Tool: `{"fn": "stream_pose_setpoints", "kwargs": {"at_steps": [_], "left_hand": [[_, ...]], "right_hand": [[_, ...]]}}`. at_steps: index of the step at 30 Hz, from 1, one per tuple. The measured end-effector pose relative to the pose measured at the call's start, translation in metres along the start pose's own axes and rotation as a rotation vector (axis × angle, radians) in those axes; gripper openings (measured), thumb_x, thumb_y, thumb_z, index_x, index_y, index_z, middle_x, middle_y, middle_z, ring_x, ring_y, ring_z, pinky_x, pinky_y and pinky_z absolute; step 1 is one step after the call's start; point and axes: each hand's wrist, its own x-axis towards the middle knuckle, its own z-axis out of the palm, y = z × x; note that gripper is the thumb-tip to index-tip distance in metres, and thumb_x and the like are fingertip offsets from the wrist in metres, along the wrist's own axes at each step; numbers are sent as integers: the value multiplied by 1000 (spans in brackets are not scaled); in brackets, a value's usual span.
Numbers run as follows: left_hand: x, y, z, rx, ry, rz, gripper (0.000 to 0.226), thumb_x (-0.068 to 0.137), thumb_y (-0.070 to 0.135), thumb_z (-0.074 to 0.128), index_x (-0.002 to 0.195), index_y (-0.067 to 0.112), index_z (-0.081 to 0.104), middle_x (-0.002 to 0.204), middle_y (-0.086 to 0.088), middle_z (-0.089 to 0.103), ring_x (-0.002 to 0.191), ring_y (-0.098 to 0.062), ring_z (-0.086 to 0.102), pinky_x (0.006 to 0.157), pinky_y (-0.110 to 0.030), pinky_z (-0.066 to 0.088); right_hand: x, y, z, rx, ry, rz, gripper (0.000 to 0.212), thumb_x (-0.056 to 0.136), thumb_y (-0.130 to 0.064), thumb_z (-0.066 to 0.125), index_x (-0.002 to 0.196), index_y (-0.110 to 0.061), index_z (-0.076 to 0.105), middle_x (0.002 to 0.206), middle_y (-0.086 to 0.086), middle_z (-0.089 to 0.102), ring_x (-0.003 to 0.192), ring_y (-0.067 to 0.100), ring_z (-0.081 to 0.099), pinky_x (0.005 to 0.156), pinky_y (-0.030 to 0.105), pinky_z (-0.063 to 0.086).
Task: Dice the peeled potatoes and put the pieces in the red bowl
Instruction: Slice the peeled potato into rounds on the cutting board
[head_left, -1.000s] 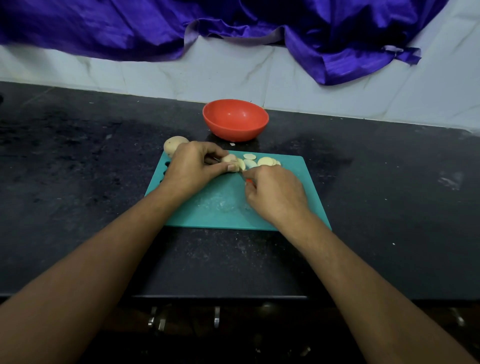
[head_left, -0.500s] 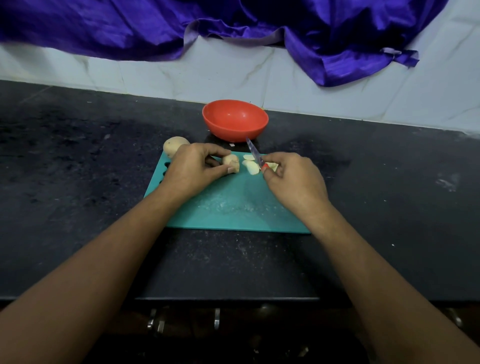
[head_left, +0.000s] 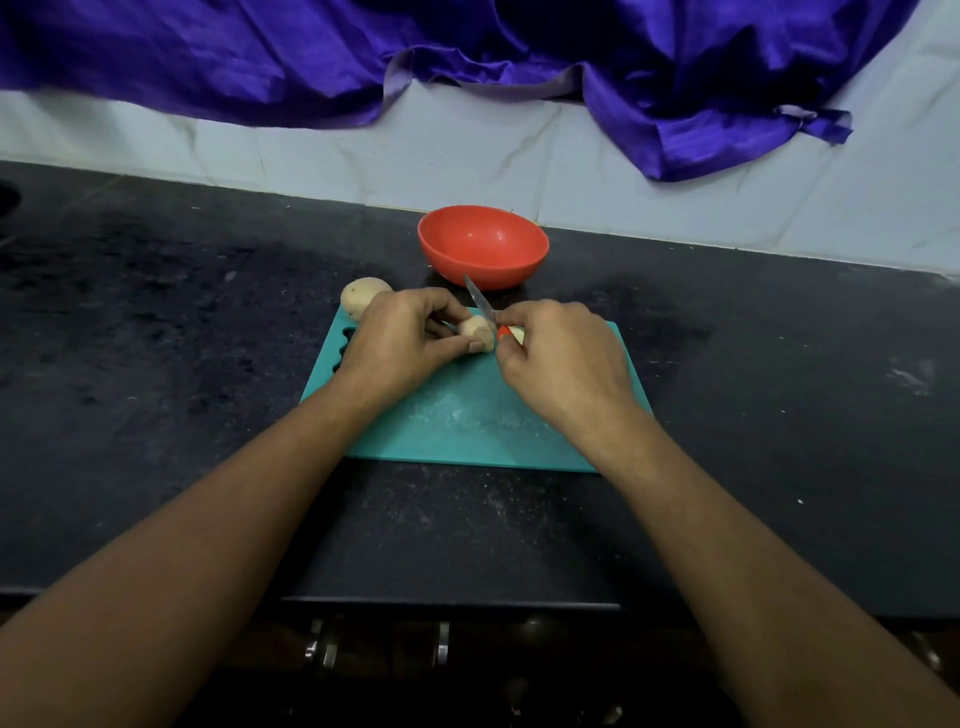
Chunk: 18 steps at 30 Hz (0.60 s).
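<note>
Sitting on the far part of the teal cutting board (head_left: 467, 415), the peeled potato piece (head_left: 475, 332) is stubby, pale and smooth, its long axis roughly left-right with the blunt end toward the right hand (head_left: 561, 364). Left hand (head_left: 400, 343) pinches it, thumb and fingers curled round. Right hand is just beside it, wrapped round the red handle of a knife (head_left: 479, 300). The thin metal blade angles up and away to the left, tip toward the red bowl (head_left: 483, 244). Bowl is round smooth plastic, just beyond the board. Whole potato (head_left: 363, 296), oval, sits at the board's far-left corner. Black speckled counter (head_left: 156, 364); purple cloth (head_left: 311, 52) over white tiled wall (head_left: 675, 208).
</note>
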Motion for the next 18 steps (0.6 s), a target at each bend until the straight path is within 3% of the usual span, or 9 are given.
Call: {"fn": "stream_pose_setpoints", "kwargs": {"at_steps": [7,10,14,18], "left_hand": [[1,1,0,12,-3,6,24,77,33,88,97,27,76,86,17,74,80,2,69,76,-21,57],[1,1,2,16,4,8,23,78,31,88,97,28,76,86,18,73,81,2,69,77,-23,58],[2,2,3,33,12,20,23,79,29,88,98,26,77,86,18,73,81,2,69,79,-27,59],[2,1,3,42,25,29,24,78,29,89,99,24,78,89,14,75,82,1,70,80,-30,60]], "right_hand": [[0,-1,2,-30,7,4,33,97,-32,56,127,-33,70,106,-3,75,95,24,68,73,36,51],[3,-1,2,-61,1,-1,30,98,-32,56,123,-30,72,103,0,74,93,25,67,68,32,45],[9,-2,5,-20,-15,13,26,96,-33,59,117,-29,74,101,0,74,92,26,67,70,35,49],[6,-2,8,19,-26,21,26,99,-33,60,121,-30,73,101,-2,74,89,22,66,65,31,41]]}}
